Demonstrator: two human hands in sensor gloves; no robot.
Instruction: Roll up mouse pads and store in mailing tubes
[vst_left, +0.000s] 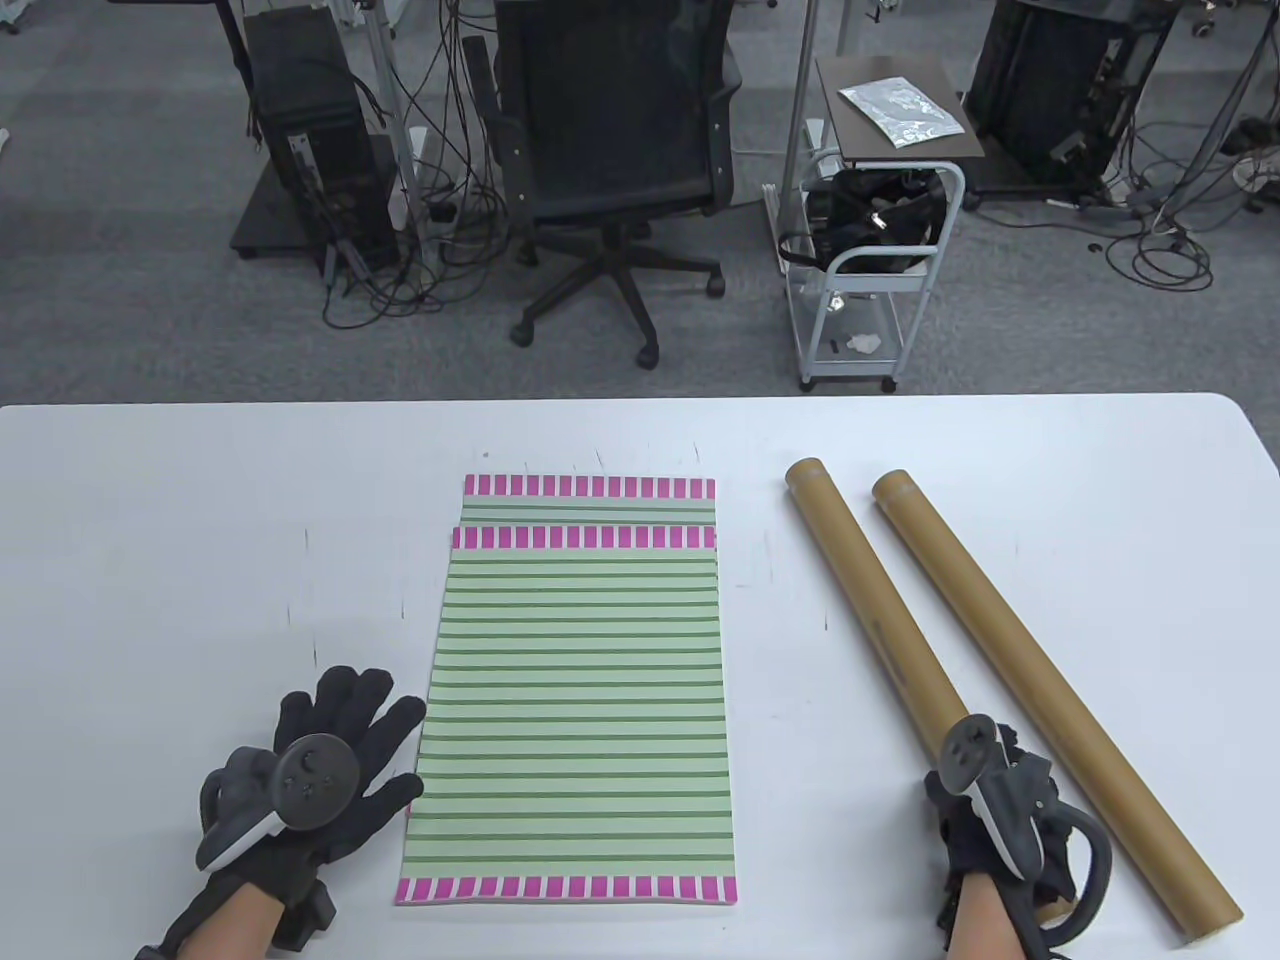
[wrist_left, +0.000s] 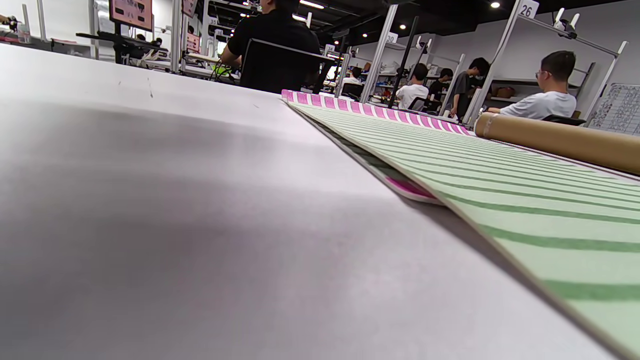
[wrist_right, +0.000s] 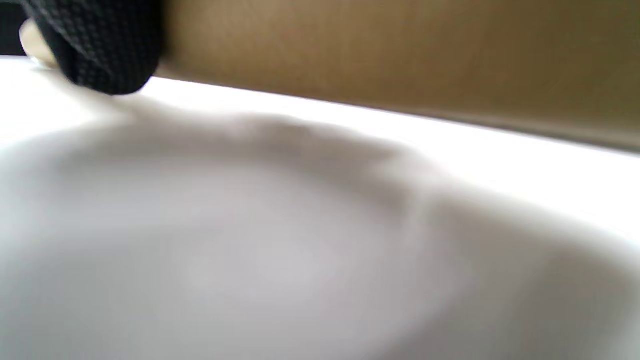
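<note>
Two striped mouse pads (vst_left: 578, 690) lie stacked flat at the middle of the white surface (vst_left: 180, 520), two mailing tubes (vst_left: 1040, 680) just to their right. The left hand (vst_left: 320, 770) rests spread beside the pads, holding nothing; the right hand (vst_left: 990, 800) grips the nearer tube's (vst_left: 870, 600) near end

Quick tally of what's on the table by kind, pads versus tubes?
Pads: 2, top pad stacked on lower pad
Tubes: 2, left tube, right tube
Total: 4
</note>
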